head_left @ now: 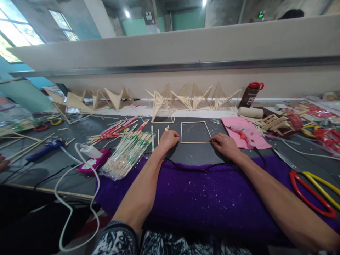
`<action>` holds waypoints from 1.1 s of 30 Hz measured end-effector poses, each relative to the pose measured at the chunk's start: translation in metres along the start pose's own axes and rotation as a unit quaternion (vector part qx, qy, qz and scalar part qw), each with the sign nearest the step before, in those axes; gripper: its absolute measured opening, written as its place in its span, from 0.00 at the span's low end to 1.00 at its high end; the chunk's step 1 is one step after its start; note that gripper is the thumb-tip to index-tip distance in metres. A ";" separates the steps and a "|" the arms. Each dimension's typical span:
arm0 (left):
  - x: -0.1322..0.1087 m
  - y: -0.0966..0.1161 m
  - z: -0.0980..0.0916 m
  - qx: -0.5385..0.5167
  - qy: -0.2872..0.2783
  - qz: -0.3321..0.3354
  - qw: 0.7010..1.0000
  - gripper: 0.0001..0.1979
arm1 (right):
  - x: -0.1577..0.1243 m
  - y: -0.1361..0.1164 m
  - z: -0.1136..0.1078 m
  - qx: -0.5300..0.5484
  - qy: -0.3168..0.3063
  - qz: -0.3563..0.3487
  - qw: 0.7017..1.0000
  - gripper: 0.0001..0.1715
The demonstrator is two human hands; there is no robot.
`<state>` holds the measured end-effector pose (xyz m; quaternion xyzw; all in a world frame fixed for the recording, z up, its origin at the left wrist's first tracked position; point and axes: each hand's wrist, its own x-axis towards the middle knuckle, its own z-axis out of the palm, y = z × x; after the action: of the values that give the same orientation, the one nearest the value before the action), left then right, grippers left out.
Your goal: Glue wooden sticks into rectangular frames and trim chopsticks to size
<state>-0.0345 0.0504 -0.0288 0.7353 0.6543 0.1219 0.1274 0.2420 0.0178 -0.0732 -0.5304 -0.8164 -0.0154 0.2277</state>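
A thin wooden stick frame point(196, 142), four-sided, lies flat on the dark grey table between my hands. My right hand point(225, 145) pinches its near right corner. By the near left corner, my left hand point(169, 139) is closed with fingertips together; what it holds, if anything, is too small to make out. A few short sticks point(166, 128) lie just beyond my left hand. To its left is a clear plastic bag of chopsticks point(130, 150) with green-printed wrappers. Right of my right hand, a glue gun point(243, 134) rests on pink sheets point(259, 141).
Twisted stick models point(162, 102) line the back ledge beside a dark bottle point(250, 95). Red-and-yellow-handled scissors point(310, 191) lie at right on purple cloth point(196, 198). At left are a magenta power block point(94, 163), white cable, blue glue gun point(45, 150) and another person's hand point(3, 163).
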 end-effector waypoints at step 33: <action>-0.005 0.011 0.007 0.081 0.018 0.096 0.992 0.12 | 0.004 -0.002 0.000 -0.022 -0.017 0.009 1.000 0.12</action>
<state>-0.0223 0.0442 -0.0319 0.8000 0.5910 0.0938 0.0433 0.2388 0.0199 -0.0711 -0.5426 -0.8149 -0.0222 0.2026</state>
